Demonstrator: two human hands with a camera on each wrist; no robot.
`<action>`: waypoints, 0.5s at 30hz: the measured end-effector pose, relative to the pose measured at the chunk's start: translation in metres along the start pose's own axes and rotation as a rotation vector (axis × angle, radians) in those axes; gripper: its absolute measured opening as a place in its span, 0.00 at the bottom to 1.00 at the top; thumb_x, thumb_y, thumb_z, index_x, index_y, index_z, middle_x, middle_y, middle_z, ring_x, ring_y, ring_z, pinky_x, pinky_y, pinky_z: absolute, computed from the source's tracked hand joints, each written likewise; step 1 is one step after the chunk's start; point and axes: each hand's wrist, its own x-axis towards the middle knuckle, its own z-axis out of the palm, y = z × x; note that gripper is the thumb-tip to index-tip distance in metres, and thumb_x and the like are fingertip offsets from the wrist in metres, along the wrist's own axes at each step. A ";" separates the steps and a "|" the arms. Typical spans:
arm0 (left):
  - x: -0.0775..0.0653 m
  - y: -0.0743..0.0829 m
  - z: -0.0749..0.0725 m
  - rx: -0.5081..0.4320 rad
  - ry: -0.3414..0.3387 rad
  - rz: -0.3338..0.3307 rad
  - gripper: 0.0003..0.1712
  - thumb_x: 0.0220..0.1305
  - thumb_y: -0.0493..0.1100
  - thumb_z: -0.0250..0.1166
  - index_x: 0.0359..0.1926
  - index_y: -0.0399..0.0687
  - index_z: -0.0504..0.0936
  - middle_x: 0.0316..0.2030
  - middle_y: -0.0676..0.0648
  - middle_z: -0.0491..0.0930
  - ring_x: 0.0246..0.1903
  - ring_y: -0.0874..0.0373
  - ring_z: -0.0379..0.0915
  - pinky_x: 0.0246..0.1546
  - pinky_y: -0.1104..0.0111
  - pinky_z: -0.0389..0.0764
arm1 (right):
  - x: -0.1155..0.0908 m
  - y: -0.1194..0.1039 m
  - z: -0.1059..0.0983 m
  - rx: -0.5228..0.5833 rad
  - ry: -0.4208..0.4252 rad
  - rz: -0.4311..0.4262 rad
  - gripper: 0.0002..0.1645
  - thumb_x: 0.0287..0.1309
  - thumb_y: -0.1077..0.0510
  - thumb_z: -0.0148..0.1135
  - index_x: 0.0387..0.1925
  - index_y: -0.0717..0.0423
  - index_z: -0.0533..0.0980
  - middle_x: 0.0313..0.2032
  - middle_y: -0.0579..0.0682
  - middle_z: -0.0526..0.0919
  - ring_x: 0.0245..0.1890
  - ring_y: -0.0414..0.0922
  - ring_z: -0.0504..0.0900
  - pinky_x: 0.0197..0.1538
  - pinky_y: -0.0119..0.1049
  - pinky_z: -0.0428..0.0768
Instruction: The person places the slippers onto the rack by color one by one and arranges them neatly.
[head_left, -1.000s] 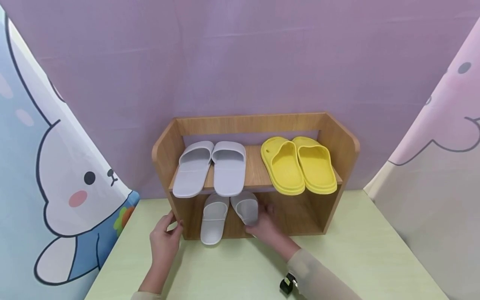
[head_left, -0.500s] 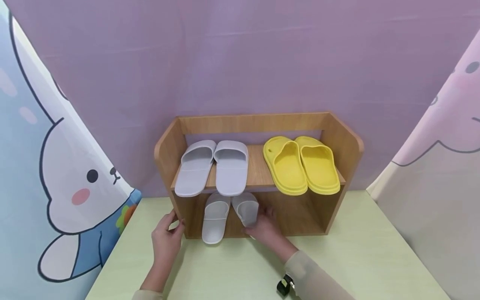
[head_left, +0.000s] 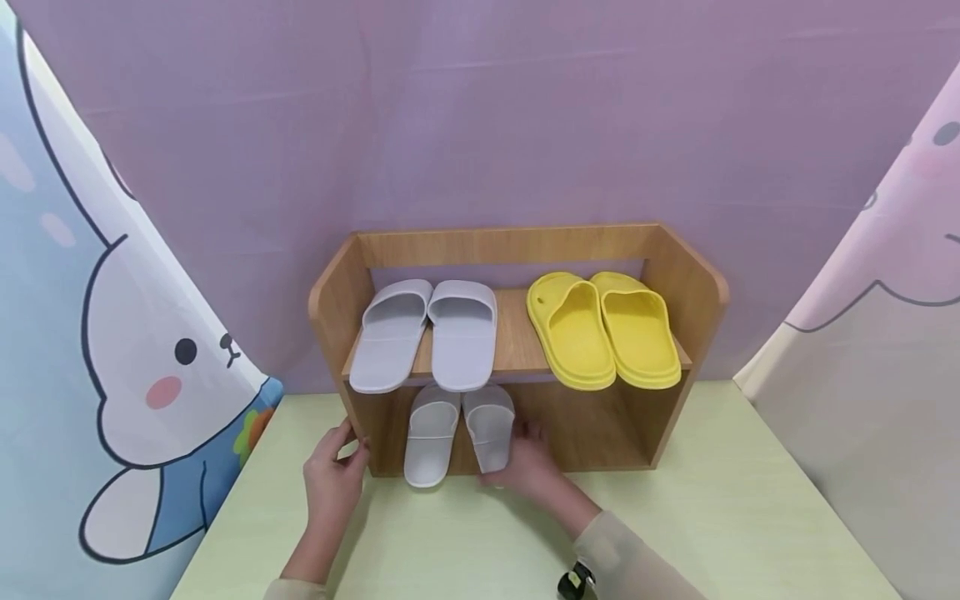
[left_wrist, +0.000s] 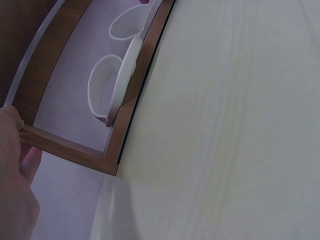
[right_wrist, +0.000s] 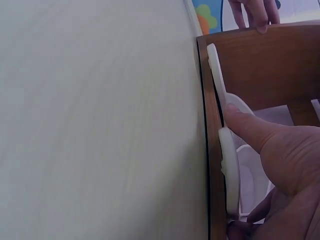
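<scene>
A two-tier wooden shoe rack (head_left: pixel 506 246) stands on the table. At its left side panel, my left hand (head_left: pixel 332 475) pinches the front edge between thumb and fingers. My right hand (head_left: pixel 532 471) reaches into the lower shelf and holds the right-hand slipper (head_left: pixel 491 437) of a light grey pair around its heel end. In the right wrist view the thumb (right_wrist: pixel 242 122) lies along that slipper's inner side, with the fingers at the opposite side. The other grey slipper (head_left: pixel 427 458) sits just to the left, its heel at the shelf's front edge.
On the upper shelf are a pair of pale lavender slippers (head_left: pixel 462 354) at left and yellow clogs (head_left: pixel 581 350) at right. A light green table (head_left: pixel 420 550) extends in front. A purple cloth (head_left: pixel 525 117) hangs behind, with cartoon-printed cloths at both sides.
My right hand has drawn the held slipper slightly forward and turned its heel leftward, so it now points straighter ahead. My left hand has kept its grip on the rack.
</scene>
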 end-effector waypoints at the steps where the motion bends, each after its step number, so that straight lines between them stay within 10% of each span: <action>1: 0.000 0.000 0.000 0.001 -0.001 -0.002 0.28 0.66 0.26 0.76 0.65 0.45 0.88 0.50 0.44 0.91 0.53 0.43 0.89 0.40 0.86 0.83 | -0.002 -0.001 -0.001 -0.008 -0.003 -0.008 0.83 0.31 0.42 0.97 0.78 0.78 0.58 0.71 0.77 0.67 0.71 0.73 0.65 0.75 0.69 0.72; 15: -0.001 0.003 0.000 0.008 0.000 -0.010 0.28 0.66 0.27 0.76 0.66 0.45 0.88 0.51 0.44 0.90 0.53 0.44 0.89 0.41 0.86 0.82 | -0.018 -0.009 0.004 -0.097 0.018 -0.131 0.87 0.26 0.41 0.99 0.77 0.79 0.57 0.64 0.75 0.71 0.65 0.69 0.70 0.69 0.62 0.78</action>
